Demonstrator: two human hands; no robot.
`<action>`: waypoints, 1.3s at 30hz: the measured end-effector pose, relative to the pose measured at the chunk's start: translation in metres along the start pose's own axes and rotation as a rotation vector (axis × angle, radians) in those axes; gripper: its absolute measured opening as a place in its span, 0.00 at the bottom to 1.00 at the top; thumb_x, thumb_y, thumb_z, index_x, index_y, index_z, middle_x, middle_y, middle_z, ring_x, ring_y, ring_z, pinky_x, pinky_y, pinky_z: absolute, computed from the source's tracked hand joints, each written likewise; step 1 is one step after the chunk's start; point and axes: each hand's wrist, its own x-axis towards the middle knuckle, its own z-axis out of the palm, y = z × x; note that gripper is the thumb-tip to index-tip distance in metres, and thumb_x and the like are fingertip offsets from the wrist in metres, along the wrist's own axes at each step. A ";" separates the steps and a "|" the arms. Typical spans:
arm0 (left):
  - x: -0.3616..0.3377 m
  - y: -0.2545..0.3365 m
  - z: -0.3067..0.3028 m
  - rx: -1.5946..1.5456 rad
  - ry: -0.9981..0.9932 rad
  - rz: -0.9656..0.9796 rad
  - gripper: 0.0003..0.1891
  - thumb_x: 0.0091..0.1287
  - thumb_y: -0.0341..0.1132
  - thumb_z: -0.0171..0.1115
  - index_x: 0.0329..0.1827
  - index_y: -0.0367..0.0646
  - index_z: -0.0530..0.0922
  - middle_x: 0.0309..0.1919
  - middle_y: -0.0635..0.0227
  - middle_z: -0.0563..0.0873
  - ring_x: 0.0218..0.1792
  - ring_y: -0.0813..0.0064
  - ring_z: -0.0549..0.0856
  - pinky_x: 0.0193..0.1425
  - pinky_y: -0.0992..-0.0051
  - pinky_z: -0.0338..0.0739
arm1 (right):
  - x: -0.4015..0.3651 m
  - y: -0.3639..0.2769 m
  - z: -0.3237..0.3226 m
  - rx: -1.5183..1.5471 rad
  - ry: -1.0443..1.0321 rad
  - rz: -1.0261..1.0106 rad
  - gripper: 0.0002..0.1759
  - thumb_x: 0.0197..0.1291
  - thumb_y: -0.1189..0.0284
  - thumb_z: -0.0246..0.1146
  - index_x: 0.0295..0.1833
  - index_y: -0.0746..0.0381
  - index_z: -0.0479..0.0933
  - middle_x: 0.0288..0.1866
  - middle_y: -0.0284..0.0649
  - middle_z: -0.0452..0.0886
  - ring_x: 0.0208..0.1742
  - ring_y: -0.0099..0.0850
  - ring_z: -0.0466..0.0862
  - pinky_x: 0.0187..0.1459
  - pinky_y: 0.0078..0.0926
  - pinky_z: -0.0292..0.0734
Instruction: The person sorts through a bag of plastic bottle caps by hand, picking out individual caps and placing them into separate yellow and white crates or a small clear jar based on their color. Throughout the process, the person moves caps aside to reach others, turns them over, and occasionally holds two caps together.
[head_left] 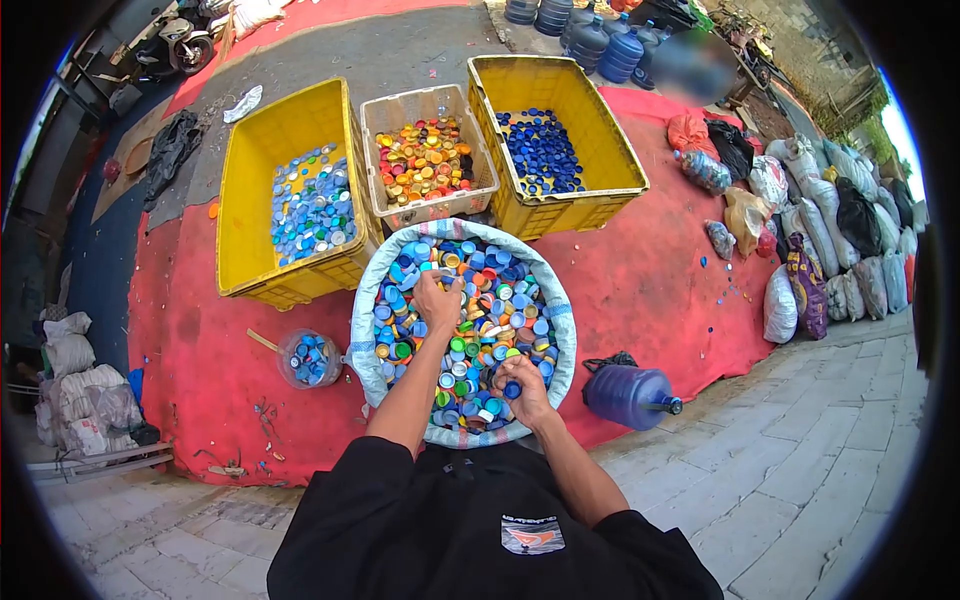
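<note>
A round sack [566, 335] with a rolled pale-blue rim stands in front of me, full of mixed plastic bottle caps [488, 318] in blue, green, white, orange and other colours. My left hand [437, 302] is over the far left part of the pile, its fingers bent together among the caps; what they hold is hidden. Nearer to me, at the right side of the pile, my right hand [526, 388] has its fingers curled round a dark blue bottle cap [512, 389]. A yellow-green cap lies just beyond those fingers.
Beyond the sack stand a yellow crate [237, 215] of light-blue caps, a whitish crate [440, 208] of yellow, orange and red caps, and another yellow crate [570, 212] of dark blue caps. A clear tub [310, 360] sits left, a water jug [628, 395] right. Filled sacks [825, 215] are piled further right.
</note>
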 end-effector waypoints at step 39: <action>-0.157 -0.013 -0.145 -1.393 -0.341 -0.541 0.14 0.68 0.35 0.55 0.52 0.39 0.78 0.45 0.65 0.82 0.43 0.75 0.80 0.44 0.70 0.76 | 0.000 0.020 0.040 -0.274 -0.181 -0.065 0.09 0.63 0.68 0.65 0.38 0.63 0.76 0.25 0.29 0.73 0.24 0.17 0.70 0.24 0.18 0.66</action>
